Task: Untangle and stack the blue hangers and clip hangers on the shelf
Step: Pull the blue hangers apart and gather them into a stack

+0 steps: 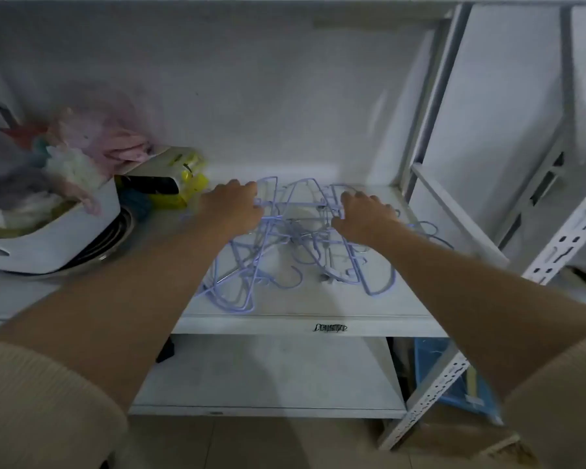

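Two hands, left (232, 206) and right (364, 214), gripping tangled blue hangers (285, 252), white basket (58, 238) left, yellow box (183, 184) behind

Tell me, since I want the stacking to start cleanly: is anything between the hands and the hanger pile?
Nothing visible. The left hand and right hand already rest on the tangled blue hangers on the shelf; the white tub sits off to the left.

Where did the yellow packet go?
In the head view the yellow packet sits on the shelf toward the back left, just left of the left hand and right of the white tub.
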